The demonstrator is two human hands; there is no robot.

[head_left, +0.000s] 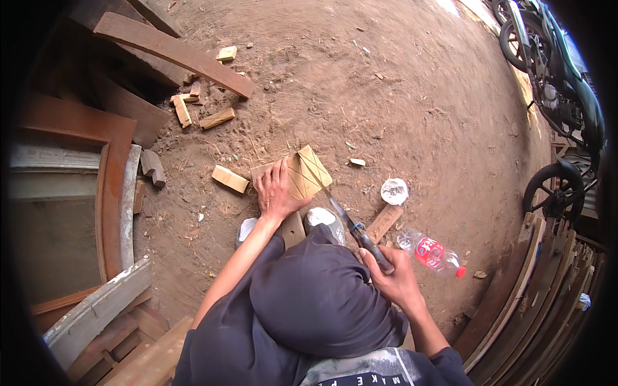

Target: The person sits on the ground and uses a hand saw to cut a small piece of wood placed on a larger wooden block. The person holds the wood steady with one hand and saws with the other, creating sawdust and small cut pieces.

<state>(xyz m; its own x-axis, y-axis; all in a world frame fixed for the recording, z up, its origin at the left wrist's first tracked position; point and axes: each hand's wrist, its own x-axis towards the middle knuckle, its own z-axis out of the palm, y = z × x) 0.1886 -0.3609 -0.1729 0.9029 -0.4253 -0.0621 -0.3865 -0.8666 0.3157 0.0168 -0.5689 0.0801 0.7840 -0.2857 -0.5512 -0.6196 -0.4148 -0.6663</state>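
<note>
The left hand (275, 192) lies palm down, fingers spread, pressing on a pale, flat-faced wooden block marked with crossing pencil lines (308, 172), which rests on the brown dirt ground (399, 96) just ahead of the person's dark-trousered knee (322, 296). The right hand (394, 278) is closed around the dark handle of a long, narrow-bladed knife (351, 225), whose blade runs up and left so that its tip meets the lower right edge of the block. Just right of the blade lie a short reddish wood offcut (384, 222) and a crumpled white plastic wrapper (394, 191); a clear plastic bottle with a red label and red cap (430, 252) lies on its side near the right hand. A small pale wood offcut (230, 179) sits just left of the left hand, with more scraps (193, 109) and a long reddish plank (174, 51) farther off. A dark motorcycle (553, 90) stands at the upper right, and curved wooden boards (534, 302) lean at the right.
</note>
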